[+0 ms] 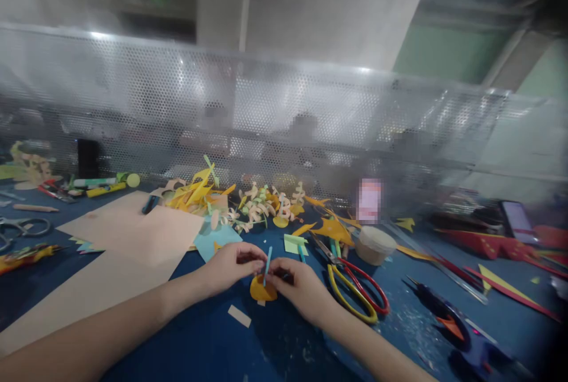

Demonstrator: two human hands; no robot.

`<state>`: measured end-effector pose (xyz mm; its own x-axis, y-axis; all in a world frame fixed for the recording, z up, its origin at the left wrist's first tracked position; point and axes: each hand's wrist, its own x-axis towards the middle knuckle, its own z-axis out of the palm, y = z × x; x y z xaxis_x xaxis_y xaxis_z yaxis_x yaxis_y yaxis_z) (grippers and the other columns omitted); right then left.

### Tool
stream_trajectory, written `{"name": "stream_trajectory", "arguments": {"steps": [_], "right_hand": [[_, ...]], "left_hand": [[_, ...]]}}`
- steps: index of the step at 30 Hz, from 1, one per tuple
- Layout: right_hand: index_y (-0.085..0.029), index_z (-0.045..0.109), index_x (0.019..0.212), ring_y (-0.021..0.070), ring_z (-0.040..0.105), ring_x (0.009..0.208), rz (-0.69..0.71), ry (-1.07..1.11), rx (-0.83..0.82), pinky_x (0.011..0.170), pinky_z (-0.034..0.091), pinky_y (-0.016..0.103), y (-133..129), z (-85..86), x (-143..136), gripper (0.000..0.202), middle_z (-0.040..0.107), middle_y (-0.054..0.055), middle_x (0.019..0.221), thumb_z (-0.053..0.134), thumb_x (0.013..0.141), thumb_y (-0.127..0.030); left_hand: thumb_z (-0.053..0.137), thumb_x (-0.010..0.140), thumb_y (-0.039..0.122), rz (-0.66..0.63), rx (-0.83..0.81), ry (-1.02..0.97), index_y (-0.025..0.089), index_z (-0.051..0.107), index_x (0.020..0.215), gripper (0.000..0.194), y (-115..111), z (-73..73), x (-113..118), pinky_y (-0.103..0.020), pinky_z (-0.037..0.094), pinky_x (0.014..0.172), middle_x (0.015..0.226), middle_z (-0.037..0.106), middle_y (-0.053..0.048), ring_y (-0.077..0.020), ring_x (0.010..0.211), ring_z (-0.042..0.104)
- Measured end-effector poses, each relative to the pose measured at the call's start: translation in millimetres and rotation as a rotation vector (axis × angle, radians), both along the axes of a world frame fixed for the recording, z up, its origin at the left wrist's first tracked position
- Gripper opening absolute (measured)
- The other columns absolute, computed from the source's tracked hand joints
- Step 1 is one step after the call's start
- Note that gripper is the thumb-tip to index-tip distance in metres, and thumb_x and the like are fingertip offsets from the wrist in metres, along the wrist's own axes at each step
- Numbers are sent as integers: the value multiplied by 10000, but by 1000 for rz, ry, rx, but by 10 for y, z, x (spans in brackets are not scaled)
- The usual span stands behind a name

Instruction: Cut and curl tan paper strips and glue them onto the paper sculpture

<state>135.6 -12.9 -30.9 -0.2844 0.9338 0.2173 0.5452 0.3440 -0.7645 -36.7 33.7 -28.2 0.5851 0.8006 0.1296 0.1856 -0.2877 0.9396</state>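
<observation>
Both hands meet over the middle of the blue table. A narrow blue paper strip [267, 266] stands nearly upright between their fingertips. On its left side, my left hand [231, 266] is closed in a pinch at the strip. My right hand [299, 284] pinches from the other side, thumb and fingers together. Just under the fingertips is a rounded orange paper piece [262, 290], and the strip's lower end overlaps it; whether they are joined I cannot tell. A small pale paper rectangle [240, 316] lies nearer to me.
Scissors with red and yellow handles [355, 293] lie right of my right hand. A glue gun [464, 329] rests further right, past a round tub [375, 245]. Large beige sheets [146, 234] spread leftward. Curled paper scraps [261, 201] pile before the perforated metal screen [275, 92].
</observation>
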Motion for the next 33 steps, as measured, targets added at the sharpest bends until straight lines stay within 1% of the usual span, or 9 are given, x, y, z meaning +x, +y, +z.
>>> {"name": "stream_trajectory", "arguments": {"steps": [2,5,7,11,15,21,23,27,33], "right_hand": [[-182,590,740,153,569,689,-32,-14,24,639,446,243,-28,-55,-17,103,611,11,720,494,773,-199],[-189,581,727,156,554,684,-52,-42,50,633,431,243,-38,-98,-38,101,588,6,705,489,766,-177],[-195,578,720,155,549,682,-45,-59,59,636,423,240,-36,-99,-44,111,582,1,692,482,768,-164],[-207,568,718,149,546,676,-40,-77,62,638,423,233,-43,-95,-48,129,584,-5,691,466,775,-152],[-203,568,753,149,556,687,-48,-74,50,631,430,227,-52,-126,-44,111,599,1,725,466,791,-181],[-202,560,740,143,540,639,-44,-72,39,594,417,217,-45,-155,-33,115,571,-14,679,462,800,-211],[-199,550,729,141,538,628,-42,-70,37,588,415,217,-44,-149,-31,111,561,-18,662,463,796,-208],[-197,547,722,143,554,646,-41,-73,39,604,422,219,-47,-138,-36,96,571,-15,672,472,775,-171],[-164,608,763,151,578,658,-64,-124,25,593,437,223,-29,-133,-27,128,624,17,708,483,777,-190]], "left_hand": [[568,714,199,10,40,35,167,622,823,126,-6,-63,-24,-293,462,773,821,658,-25,-172,811,602],[531,709,148,9,80,68,179,616,853,170,-47,-118,-38,-279,469,753,807,654,-16,-165,793,608],[511,695,120,3,117,96,191,613,876,219,-86,-122,-35,-265,471,720,782,648,-5,-157,749,607],[523,626,83,2,261,210,208,600,875,289,-135,-103,-27,-237,465,664,762,627,11,-148,705,587],[541,599,83,-3,270,231,202,571,865,293,-126,-125,-29,-224,467,649,763,610,12,-143,694,575],[540,602,74,-8,289,221,205,569,875,305,-119,-132,-28,-225,461,659,772,602,13,-142,704,567],[543,634,101,-9,289,219,208,571,873,262,-128,-119,-30,-229,458,656,772,604,11,-145,706,570],[532,736,225,-20,285,215,216,578,859,131,-138,-104,-22,-232,452,635,768,602,10,-145,689,570],[546,720,190,75,371,242,206,587,758,59,-113,-74,49,-214,421,609,755,564,17,-144,707,546]]}}
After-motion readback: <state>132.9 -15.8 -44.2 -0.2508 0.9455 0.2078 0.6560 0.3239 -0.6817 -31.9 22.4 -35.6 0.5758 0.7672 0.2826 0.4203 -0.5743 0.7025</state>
